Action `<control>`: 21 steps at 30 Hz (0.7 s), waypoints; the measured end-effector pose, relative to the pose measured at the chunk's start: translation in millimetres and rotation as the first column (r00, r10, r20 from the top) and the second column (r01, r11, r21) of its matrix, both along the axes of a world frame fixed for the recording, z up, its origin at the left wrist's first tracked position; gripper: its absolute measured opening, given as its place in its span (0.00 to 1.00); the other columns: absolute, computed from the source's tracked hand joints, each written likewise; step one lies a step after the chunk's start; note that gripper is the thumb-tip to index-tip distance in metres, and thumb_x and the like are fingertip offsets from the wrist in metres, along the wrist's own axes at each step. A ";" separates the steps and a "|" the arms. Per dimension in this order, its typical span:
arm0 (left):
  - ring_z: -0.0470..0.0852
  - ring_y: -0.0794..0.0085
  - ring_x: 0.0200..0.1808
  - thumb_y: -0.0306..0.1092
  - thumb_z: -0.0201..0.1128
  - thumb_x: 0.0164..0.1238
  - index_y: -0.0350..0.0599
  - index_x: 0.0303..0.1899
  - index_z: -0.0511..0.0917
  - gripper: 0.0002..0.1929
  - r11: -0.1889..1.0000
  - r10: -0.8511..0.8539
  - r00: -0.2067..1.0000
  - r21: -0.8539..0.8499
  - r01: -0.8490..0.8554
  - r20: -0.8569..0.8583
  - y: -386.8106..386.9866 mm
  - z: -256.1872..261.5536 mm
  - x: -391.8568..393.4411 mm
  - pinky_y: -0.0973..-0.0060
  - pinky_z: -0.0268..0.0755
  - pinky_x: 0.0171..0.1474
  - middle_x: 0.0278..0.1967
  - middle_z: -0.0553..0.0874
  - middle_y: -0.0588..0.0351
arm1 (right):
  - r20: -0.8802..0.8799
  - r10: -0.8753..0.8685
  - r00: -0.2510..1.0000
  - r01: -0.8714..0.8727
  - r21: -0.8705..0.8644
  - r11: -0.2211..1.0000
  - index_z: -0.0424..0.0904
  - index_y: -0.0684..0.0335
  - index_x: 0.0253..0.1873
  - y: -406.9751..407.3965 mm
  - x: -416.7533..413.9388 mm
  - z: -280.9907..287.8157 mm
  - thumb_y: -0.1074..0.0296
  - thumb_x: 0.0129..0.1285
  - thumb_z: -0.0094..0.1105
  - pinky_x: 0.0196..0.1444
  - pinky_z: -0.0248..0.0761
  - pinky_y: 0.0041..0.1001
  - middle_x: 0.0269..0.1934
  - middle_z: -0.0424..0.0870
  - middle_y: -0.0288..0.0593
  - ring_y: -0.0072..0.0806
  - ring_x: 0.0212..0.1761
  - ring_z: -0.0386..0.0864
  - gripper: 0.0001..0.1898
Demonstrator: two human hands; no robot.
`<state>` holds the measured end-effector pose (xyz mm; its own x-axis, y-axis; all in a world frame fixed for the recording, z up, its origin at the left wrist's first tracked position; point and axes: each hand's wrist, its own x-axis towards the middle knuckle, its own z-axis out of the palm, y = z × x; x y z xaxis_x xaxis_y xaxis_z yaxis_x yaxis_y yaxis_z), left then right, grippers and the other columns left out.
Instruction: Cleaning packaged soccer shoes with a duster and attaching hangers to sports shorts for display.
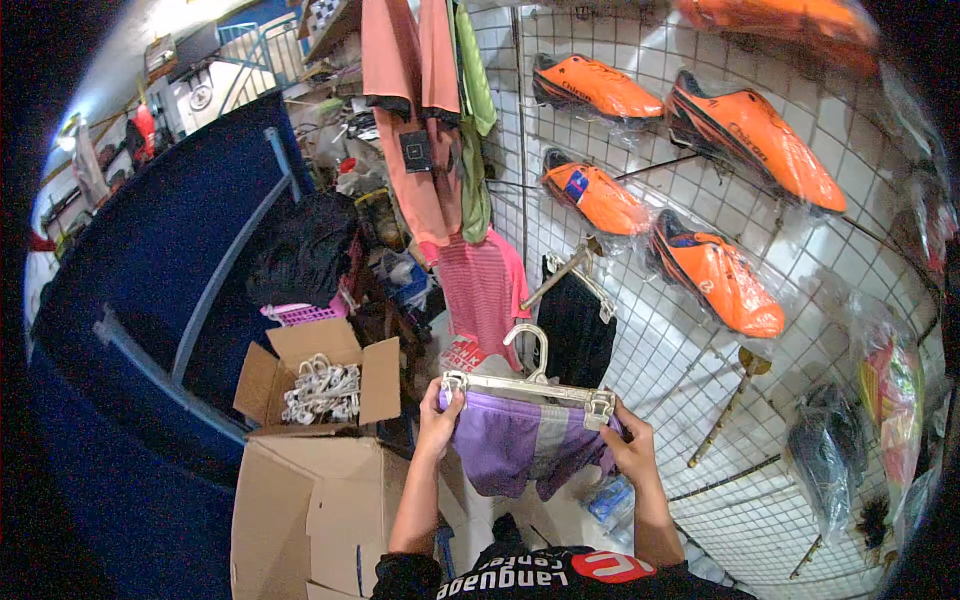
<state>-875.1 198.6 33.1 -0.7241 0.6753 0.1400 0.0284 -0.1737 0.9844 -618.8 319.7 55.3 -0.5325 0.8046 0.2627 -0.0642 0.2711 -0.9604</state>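
Purple shorts point(502, 442) with a grey side panel hang from a pale plastic clip hanger point(525, 384), its hook pointing up and away. My left hand point(441, 420) holds the hanger's left clip and the waistband, thumb on the clip. My right hand point(631, 442) grips the right clip and the waistband corner. Beyond the hanger, dark shorts point(574, 322) hang on another clip hanger from a metal arm of the wire grid. A pink striped shirt point(480, 292) hangs just behind the hook.
An open cardboard box point(379, 379) holds many white hangers point(322, 390); a larger cardboard box point(274, 517) stands nearer. Orange shoes in plastic point(739, 289) are mounted on the wire grid point(645, 360) at right, where metal display arms point(724, 420) stick out. Blue plastic packets point(609, 499) lie below.
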 end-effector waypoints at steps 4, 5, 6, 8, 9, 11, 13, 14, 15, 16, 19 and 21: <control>0.70 0.79 0.37 0.36 0.55 0.61 0.39 0.46 0.67 0.15 0.996 -0.059 0.996 -0.075 0.055 -0.060 61.2 -28.8 -55.1 0.81 0.63 0.42 0.36 0.75 0.60 | -0.006 -0.101 0.995 0.101 -0.006 0.995 0.65 0.77 0.52 44.2 -54.4 -45.8 0.82 0.50 0.55 0.51 0.61 0.21 0.46 0.74 0.47 0.24 0.47 0.70 0.22; 0.71 0.77 0.38 0.37 0.54 0.62 0.39 0.48 0.66 0.17 0.994 -0.038 0.992 -0.107 0.026 -0.117 76.6 -35.9 -65.4 0.80 0.63 0.43 0.37 0.75 0.59 | -0.034 -0.126 0.991 0.124 -0.056 0.991 0.66 0.76 0.52 53.0 -68.0 -53.9 0.83 0.51 0.55 0.48 0.63 0.19 0.44 0.75 0.43 0.21 0.44 0.70 0.21; 0.70 0.74 0.41 0.40 0.52 0.63 0.38 0.50 0.64 0.19 0.988 -0.117 0.974 -0.125 0.094 -0.194 88.1 -65.6 -90.0 0.78 0.61 0.47 0.39 0.74 0.56 | -0.013 -0.192 0.981 0.192 -0.009 0.981 0.70 0.76 0.49 58.7 -83.8 -57.1 0.82 0.50 0.57 0.43 0.65 0.17 0.39 0.77 0.40 0.19 0.39 0.72 0.18; 0.70 0.73 0.43 0.40 0.52 0.62 0.38 0.50 0.64 0.19 0.993 -0.092 0.970 -0.091 0.073 -0.226 119.0 -89.6 -109.0 0.77 0.60 0.48 0.40 0.73 0.55 | 0.008 -0.252 0.968 0.252 -0.071 0.965 0.71 0.77 0.47 81.8 -105.2 -83.8 0.78 0.49 0.60 0.44 0.65 0.18 0.39 0.78 0.43 0.19 0.39 0.72 0.18; 0.69 0.73 0.44 0.40 0.52 0.62 0.38 0.50 0.64 0.19 0.997 -0.058 0.964 -0.055 0.045 -0.261 134.1 -102.8 -116.6 0.77 0.59 0.49 0.41 0.73 0.54 | 0.028 -0.303 0.953 0.304 -0.133 0.943 0.72 0.77 0.45 92.5 -114.8 -94.7 0.74 0.48 0.63 0.45 0.65 0.19 0.38 0.79 0.45 0.19 0.39 0.73 0.19; 0.68 0.70 0.46 0.39 0.52 0.63 0.38 0.50 0.63 0.19 0.998 -0.044 0.963 -0.053 0.031 -0.265 163.0 -127.9 -132.2 0.76 0.58 0.51 0.43 0.72 0.52 | 0.054 -0.335 0.941 0.339 -0.136 0.931 0.73 0.77 0.44 113.1 -130.6 -112.2 0.72 0.48 0.63 0.45 0.65 0.19 0.36 0.80 0.46 0.20 0.38 0.73 0.19; 0.69 0.68 0.47 0.37 0.51 0.63 0.37 0.51 0.63 0.18 0.992 -0.110 0.990 0.046 0.114 -0.091 194.1 -147.6 -145.8 0.76 0.57 0.52 0.43 0.73 0.52 | 0.087 -0.370 0.925 0.377 -0.100 0.921 0.73 0.78 0.44 136.9 -144.6 -125.5 0.72 0.49 0.63 0.45 0.65 0.19 0.36 0.80 0.46 0.20 0.38 0.73 0.19; 0.69 0.68 0.47 0.37 0.51 0.63 0.37 0.51 0.63 0.18 0.992 -0.118 0.989 0.040 0.122 -0.085 207.3 -154.7 -152.0 0.76 0.57 0.52 0.43 0.73 0.52 | 0.083 -0.355 0.931 0.364 -0.142 0.921 0.72 0.78 0.45 147.2 -148.1 -129.4 0.73 0.49 0.63 0.44 0.65 0.19 0.36 0.79 0.45 0.19 0.37 0.73 0.19; 0.69 0.68 0.47 0.37 0.50 0.64 0.38 0.51 0.63 0.18 0.991 -0.121 0.984 0.034 0.127 -0.129 220.1 -161.0 -157.8 0.76 0.57 0.53 0.43 0.73 0.52 | 0.089 -0.361 0.928 0.371 -0.147 0.917 0.72 0.78 0.45 156.7 -154.2 -131.8 0.73 0.49 0.63 0.44 0.65 0.19 0.36 0.79 0.45 0.19 0.37 0.73 0.19; 0.69 0.68 0.47 0.36 0.50 0.64 0.38 0.51 0.63 0.18 0.990 -0.129 0.977 0.032 0.136 -0.170 235.8 -162.5 -161.7 0.76 0.57 0.53 0.44 0.73 0.52 | 0.059 -0.408 0.911 0.412 -0.126 0.902 0.72 0.78 0.45 167.2 -160.2 -130.9 0.73 0.49 0.62 0.44 0.64 0.19 0.36 0.79 0.44 0.19 0.37 0.72 0.19; 0.69 0.68 0.47 0.37 0.51 0.63 0.38 0.52 0.63 0.19 0.992 -0.123 0.949 -0.023 0.122 -0.289 282.7 -144.8 -161.2 0.76 0.57 0.52 0.44 0.73 0.51 | 0.025 -0.475 0.880 0.474 -0.130 0.871 0.72 0.78 0.46 195.8 -165.1 -120.9 0.74 0.49 0.62 0.43 0.64 0.18 0.35 0.79 0.42 0.18 0.35 0.72 0.19; 0.70 0.69 0.46 0.37 0.51 0.63 0.39 0.52 0.63 0.19 0.989 -0.148 0.893 -0.041 0.144 -0.426 312.7 -144.1 -166.5 0.76 0.58 0.52 0.43 0.73 0.50 | 0.009 -0.534 0.845 0.532 -0.100 0.841 0.72 0.77 0.46 213.5 -165.6 -114.6 0.74 0.50 0.61 0.41 0.64 0.17 0.34 0.79 0.41 0.17 0.35 0.71 0.18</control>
<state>-1041.5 511.2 -111.1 -0.4893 0.7713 0.4071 0.4211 -0.1998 0.8847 -784.5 533.2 -59.3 -0.0096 0.9843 0.1761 0.0456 0.1763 -0.9833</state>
